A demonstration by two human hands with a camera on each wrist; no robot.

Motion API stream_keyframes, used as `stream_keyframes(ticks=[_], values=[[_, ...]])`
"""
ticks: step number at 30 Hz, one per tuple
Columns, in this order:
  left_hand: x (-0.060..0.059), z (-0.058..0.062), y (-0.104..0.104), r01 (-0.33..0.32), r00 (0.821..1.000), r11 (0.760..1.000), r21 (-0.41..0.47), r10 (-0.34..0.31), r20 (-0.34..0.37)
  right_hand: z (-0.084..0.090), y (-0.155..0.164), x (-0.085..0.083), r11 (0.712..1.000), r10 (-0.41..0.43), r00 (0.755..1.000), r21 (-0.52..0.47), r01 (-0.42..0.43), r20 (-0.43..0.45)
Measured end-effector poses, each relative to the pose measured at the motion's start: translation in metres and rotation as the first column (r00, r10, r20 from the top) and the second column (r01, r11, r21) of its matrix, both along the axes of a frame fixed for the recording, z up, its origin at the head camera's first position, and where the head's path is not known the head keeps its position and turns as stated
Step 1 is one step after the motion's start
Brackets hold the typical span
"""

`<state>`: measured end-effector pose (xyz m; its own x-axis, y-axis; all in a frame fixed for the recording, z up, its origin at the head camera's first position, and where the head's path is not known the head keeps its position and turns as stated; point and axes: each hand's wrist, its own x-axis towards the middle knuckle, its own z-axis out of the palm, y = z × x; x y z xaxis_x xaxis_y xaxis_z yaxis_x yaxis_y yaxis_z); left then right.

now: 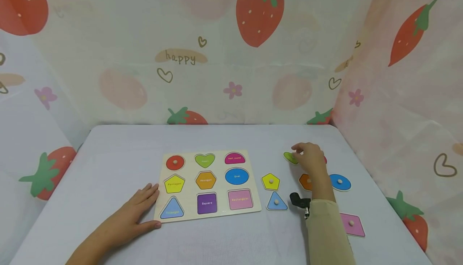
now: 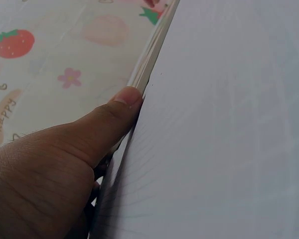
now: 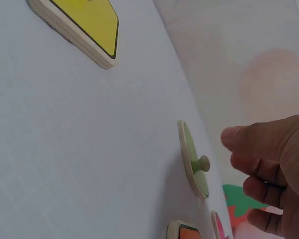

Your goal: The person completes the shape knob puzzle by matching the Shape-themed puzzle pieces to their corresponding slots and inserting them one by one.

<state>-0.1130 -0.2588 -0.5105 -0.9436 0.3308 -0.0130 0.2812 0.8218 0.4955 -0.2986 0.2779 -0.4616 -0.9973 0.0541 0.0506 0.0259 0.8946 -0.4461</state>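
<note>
A pale wooden puzzle board (image 1: 220,164) with named, coloured shape recesses lies on the white table. A red circle piece (image 1: 175,162) with a knob sits in its top left corner. My left hand (image 1: 132,213) rests at the board's left edge; its thumb (image 2: 122,102) touches that edge in the left wrist view. Over the green heart piece (image 1: 290,158) hovers my right hand (image 1: 310,158). In the right wrist view a gap separates its loosely bent fingers from the heart's knob (image 3: 202,163). Behind this hand a magenta piece (image 1: 325,160) is mostly hidden.
Right of the board lie a yellow pentagon (image 1: 267,184), a blue triangle (image 1: 276,204), an orange hexagon (image 1: 305,182), a blue oval (image 1: 341,182) and a pink rectangle (image 1: 354,225). The right forearm partly covers some. Strawberry-printed cloth (image 1: 217,84) hangs behind the table.
</note>
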Motion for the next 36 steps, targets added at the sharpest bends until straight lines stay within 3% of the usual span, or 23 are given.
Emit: stream_keyframes(ticks=[12,26,32,36], values=[[0.001,0.005,0.002,-0.025,0.999,1.0,-0.014,0.025,0.033,-0.013,0.004,-0.003,0.997,-0.032,0.995,-0.068,0.039,0.099],[-0.001,0.005,0.002,-0.025,0.999,0.999,-0.037,0.026,0.034,-0.022,0.004,-0.005,0.975,-0.105,0.987,-0.185,0.126,0.118],[0.0,0.004,0.002,-0.023,0.999,0.999,-0.031,0.024,0.026,-0.023,0.004,-0.005,0.97,-0.134,0.986,-0.192,0.15,0.096],[0.0,0.003,0.001,-0.022,0.999,0.999,-0.029,0.023,0.026,-0.02,0.001,-0.005,0.951,-0.155,0.979,-0.25,0.184,0.131]])
